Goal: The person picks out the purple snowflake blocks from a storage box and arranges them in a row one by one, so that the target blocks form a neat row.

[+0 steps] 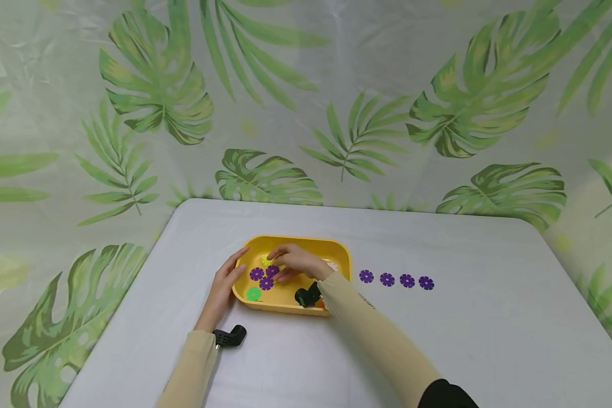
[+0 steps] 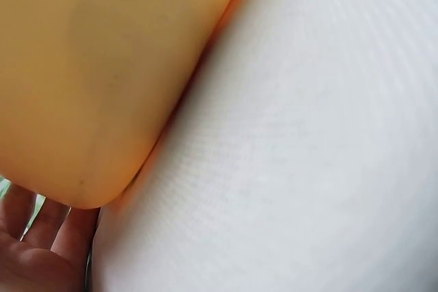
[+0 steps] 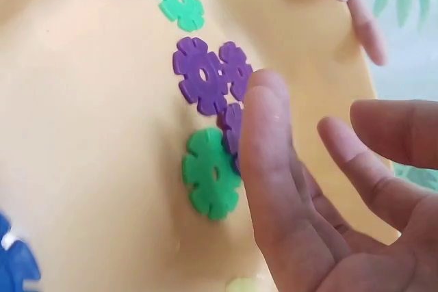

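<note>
A yellow plastic tray (image 1: pixel 285 306) sits on the table. At its left end my left hand (image 1: pixel 226 283) holds the rim, with fingers along the outer wall (image 2: pixel 48 230). Inside the tray reaches my right hand (image 1: pixel 298 262), its thumb and fingers apart above several purple flower-shaped discs (image 3: pixel 202 74). One purple disc is partly hidden behind a finger. Green flower-shaped discs (image 3: pixel 212 174) lie close by, one (image 1: pixel 253 293) near the tray's front left corner. A yellow disc (image 1: pixel 266 260) lies by the right fingertips. The right hand holds nothing that I can see.
Several purple flower discs (image 1: pixel 387 279) form a row on the white table (image 1: pixel 464 340) to the tray's right. A blue disc (image 3: pixel 15 261) shows in the right wrist view. The right forearm hides part of the tray's right end. Behind the table hangs a leaf-patterned curtain (image 1: pixel 352 124).
</note>
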`<state>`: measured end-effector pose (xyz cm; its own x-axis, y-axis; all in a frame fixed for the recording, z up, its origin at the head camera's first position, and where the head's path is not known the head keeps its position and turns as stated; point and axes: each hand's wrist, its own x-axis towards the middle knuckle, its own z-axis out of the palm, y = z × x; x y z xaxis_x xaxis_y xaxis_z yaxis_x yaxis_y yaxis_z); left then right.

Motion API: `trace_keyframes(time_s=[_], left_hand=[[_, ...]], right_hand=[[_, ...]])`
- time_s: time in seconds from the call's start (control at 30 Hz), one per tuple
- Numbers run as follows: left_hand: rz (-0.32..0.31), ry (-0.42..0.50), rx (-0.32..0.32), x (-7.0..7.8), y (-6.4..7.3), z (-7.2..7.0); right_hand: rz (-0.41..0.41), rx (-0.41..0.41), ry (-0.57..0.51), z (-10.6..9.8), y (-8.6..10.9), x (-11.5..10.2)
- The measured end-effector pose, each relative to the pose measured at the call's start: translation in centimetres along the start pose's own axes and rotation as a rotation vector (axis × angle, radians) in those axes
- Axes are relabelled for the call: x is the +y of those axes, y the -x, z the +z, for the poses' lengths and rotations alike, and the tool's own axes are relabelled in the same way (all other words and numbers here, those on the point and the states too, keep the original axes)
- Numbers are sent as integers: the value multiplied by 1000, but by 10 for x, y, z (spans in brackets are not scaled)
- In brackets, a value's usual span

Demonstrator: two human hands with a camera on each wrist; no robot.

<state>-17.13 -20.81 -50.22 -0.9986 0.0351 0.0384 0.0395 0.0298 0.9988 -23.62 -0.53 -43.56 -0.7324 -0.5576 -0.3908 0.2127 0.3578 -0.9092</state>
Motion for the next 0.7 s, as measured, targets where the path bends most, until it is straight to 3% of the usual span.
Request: trace_keyframes(time_s=[0.23, 0.43, 0.7], left_hand=[[13, -12, -2, -1, -1, -2], [12, -11, 5, -2, -1, -1], [18, 15, 6, -2, -2, -2]], right_hand=[[59, -29, 32, 9, -14, -1], [76, 12, 106, 12, -18, -2], [53, 35, 206, 11, -19, 3]])
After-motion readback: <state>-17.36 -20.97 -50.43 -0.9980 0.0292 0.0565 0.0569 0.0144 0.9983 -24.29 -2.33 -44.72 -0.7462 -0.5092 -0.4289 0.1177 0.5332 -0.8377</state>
